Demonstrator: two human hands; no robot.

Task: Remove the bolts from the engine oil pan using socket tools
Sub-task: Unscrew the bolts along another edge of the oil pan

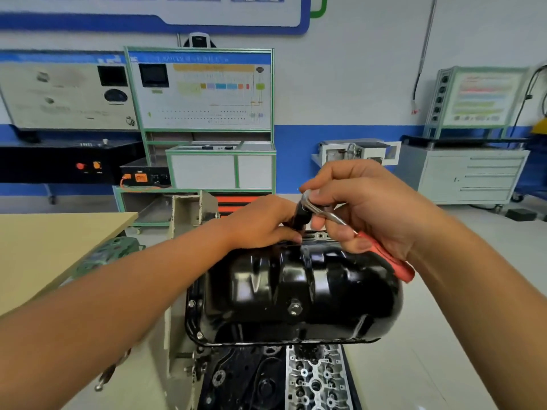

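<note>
A glossy black oil pan (296, 294) sits on top of an upturned engine, with bolts along its near-left flange (199, 335) and a drain plug (294, 308) on its side. My right hand (364, 208) grips a ratchet (331, 216) with a red handle (390, 261); its chrome head sits over the pan's far flange. My left hand (263, 223) holds the black socket (300, 217) under the ratchet head, fingers curled round it. The bolt beneath the socket is hidden.
The engine hangs on a beige stand (183, 220) at the left. A wooden tabletop (47, 244) lies to the left. A cylinder head (316, 377) shows below the pan. Training panels (201, 90) and a grey drawer cabinet (467, 176) stand along the far wall.
</note>
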